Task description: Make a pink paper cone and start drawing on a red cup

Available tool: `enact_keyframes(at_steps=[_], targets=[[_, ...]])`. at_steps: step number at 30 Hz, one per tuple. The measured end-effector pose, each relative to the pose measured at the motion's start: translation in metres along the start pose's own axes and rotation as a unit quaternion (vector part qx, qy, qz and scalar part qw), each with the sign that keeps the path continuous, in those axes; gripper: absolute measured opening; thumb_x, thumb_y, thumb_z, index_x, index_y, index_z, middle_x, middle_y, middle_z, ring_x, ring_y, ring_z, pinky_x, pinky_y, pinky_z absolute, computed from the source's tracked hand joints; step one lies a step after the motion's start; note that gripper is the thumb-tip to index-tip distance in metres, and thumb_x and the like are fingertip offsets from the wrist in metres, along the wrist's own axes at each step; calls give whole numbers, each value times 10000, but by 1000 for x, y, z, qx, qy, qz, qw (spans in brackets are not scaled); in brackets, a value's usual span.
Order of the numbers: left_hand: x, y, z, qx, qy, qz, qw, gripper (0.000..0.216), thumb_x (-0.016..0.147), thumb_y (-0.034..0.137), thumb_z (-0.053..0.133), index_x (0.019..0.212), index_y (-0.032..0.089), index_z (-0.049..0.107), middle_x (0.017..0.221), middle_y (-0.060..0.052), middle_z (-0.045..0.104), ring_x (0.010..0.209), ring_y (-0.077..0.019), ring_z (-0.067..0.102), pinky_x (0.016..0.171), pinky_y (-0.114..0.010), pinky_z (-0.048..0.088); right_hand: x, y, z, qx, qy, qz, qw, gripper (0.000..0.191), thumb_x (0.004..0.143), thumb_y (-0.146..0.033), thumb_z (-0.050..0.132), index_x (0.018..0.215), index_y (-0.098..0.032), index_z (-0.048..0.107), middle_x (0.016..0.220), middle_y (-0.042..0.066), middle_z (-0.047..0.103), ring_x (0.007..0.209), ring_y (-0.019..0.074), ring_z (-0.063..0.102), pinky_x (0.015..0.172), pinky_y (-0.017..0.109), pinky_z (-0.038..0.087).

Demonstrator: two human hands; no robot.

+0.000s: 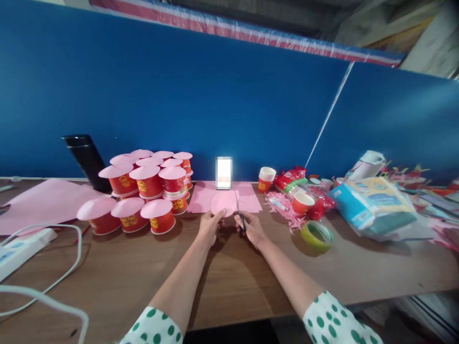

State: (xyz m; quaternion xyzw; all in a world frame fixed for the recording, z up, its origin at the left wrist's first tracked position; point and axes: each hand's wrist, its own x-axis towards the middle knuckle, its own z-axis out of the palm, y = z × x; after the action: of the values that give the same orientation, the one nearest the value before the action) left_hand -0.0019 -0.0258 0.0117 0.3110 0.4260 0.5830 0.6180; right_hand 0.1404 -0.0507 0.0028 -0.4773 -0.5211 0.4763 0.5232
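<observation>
My left hand (pixel 210 224) is closed on the lower edge of a pink paper disc (pixel 223 202), held just above the wooden table (pixel 229 277). My right hand (pixel 251 227) grips a pair of scissors (pixel 239 210) whose blades point up along the disc's right edge. Both hands are close together near the table's middle, in front of pink paper sheets (pixel 247 197) lying flat.
Several red paper cups capped with pink discs (pixel 150 191) stand to the left, with a black flask (pixel 88 161) behind. A large pink sheet (pixel 43 203), power strip (pixel 21 246) and white cable lie far left. A cup stack (pixel 266 179), green tape roll (pixel 316 235), packets and scraps fill the right.
</observation>
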Motion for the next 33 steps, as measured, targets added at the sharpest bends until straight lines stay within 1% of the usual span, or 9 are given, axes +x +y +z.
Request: enact_keyframes(at_steps=[11, 18, 28, 33], targets=[[2, -2, -1, 16, 7, 2, 1000, 411, 459, 400, 820, 630, 108, 585, 484, 25, 533, 431, -56, 460, 426, -175, 381, -1, -2, 0, 1, -3, 3, 1000, 436, 690, -512, 654, 944, -158, 659, 558, -39, 543, 436, 80, 487, 369, 169, 293], [2, -2, -1, 13, -10, 10, 1000, 402, 466, 389, 820, 626, 106, 584, 497, 27, 530, 420, -48, 440, 406, -173, 344, 0, -1, -1, -2, -10, 4, 1000, 437, 707, -511, 640, 969, -161, 641, 582, -33, 556, 455, 83, 508, 371, 164, 315], [1, -1, -1, 11, -7, 1, 1000, 417, 437, 388, 832, 623, 109, 584, 488, 29, 528, 421, -51, 445, 417, -176, 364, 0, -2, 0, 1, -9, -3, 1000, 454, 697, -526, 643, 969, -162, 629, 588, -32, 563, 465, 88, 520, 371, 165, 324], [2, -2, -2, 18, -6, -1, 1000, 409, 456, 392, 827, 617, 108, 580, 483, 23, 530, 423, -52, 451, 411, -170, 359, 0, 0, 0, 5, -7, 1, 1000, 445, 700, -516, 647, 963, -158, 632, 581, -33, 553, 455, 83, 505, 361, 160, 314]])
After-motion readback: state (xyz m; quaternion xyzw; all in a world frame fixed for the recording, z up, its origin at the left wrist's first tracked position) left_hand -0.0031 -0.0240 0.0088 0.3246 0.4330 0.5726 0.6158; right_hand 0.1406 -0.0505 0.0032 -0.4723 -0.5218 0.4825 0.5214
